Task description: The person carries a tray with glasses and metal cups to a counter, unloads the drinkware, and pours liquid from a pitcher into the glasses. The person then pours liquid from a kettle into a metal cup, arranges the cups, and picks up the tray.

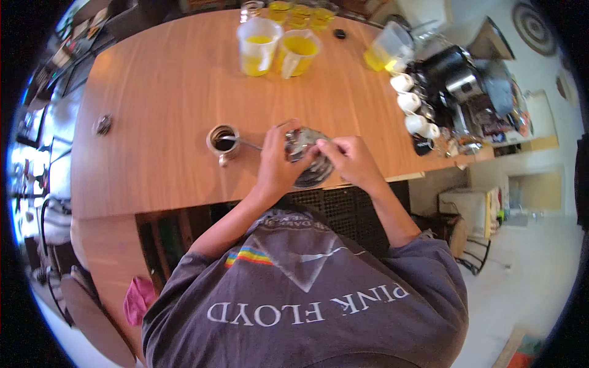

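Observation:
Over the near edge of the wooden table, my left hand grips a rounded, shiny dark-and-clear object, perhaps a glass or plastic container; blur hides its exact kind. My right hand is at its right side, with thumb and fingertips pinched together at the rim; whether they grip something small cannot be told. Left of my hands stands a small cup with dark contents, and a metal spoon leans out of it towards my left hand.
Two measuring jugs of yellow liquid stand at the back, near several glasses. Another jug, white cups and a black appliance line the right side. A small crumpled item lies far left; a pink cloth is lower left.

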`<state>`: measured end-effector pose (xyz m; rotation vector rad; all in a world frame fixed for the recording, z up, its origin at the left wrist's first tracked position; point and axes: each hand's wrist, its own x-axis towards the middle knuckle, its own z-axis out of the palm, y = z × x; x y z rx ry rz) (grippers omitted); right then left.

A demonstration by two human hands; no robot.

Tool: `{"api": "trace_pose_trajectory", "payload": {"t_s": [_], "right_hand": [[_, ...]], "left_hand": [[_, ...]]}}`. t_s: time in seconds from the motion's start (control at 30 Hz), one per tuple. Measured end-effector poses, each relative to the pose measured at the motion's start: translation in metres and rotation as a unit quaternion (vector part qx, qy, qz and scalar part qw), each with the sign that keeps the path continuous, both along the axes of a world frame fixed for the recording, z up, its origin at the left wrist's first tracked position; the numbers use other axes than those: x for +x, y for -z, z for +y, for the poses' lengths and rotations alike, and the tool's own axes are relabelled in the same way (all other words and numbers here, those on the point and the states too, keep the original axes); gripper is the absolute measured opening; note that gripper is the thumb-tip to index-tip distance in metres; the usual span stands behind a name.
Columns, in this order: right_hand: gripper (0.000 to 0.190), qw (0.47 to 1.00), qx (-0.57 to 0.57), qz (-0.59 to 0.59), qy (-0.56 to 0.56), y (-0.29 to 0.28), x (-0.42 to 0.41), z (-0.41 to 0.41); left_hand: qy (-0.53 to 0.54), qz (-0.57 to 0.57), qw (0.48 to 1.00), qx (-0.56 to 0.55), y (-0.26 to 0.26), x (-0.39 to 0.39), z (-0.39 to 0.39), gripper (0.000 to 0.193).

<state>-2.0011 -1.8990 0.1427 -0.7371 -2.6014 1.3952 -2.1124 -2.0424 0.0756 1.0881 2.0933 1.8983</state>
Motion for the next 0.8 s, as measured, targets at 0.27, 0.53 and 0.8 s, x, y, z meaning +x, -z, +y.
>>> {"api": "trace_pose_trajectory", "payload": {"t_s": [0.27,0.53,0.8], "right_hand": [[0.047,0.999,-0.006,0.032,-0.017,0.014,0.005,0.009],[0.050,0.999,0.000,0.048,0.005,0.001,0.004,0.005],[0.051,0.999,0.005,0.032,-0.003,-0.008,-0.002,0.006]], "left_hand": [[0.002,0.014,1.000,0.027,-0.002,0.002,-0.003,0.059],[0.024,0.038,0.998,0.045,-0.004,-0.001,0.003,0.057],[0.032,0.032,0.998,0.036,-0.010,-0.008,0.002,0.058]]}}
